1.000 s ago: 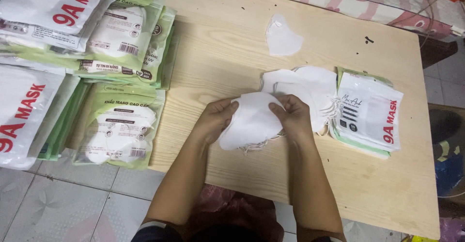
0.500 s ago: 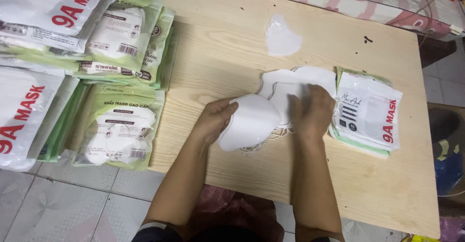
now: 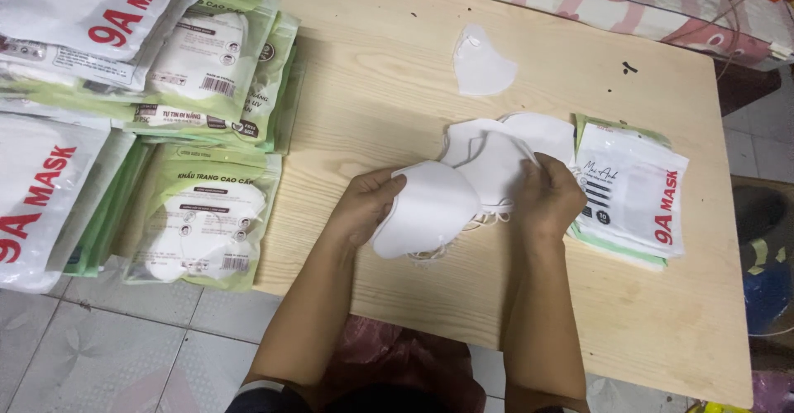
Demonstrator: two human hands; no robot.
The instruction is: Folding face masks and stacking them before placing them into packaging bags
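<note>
L hand (image 3: 364, 206) grips 1 mask (image 3: 426, 210); R hand (image 3: 547, 198) on pile (image 3: 504, 152).

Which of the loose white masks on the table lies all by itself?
The single mask at the table's far side. It lies flat, apart from the others, which sit bunched between the left hand and right hand.

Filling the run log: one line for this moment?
left hand: holds white mask | right hand: on mask pile | wooden table

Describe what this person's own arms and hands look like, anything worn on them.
Both forearms are bare, with no gloves, rings, watch or bracelet visible on the left hand or the right hand. A dark sleeve edge with a thin light stripe shows at the left upper arm, at the bottom of the view.
</note>
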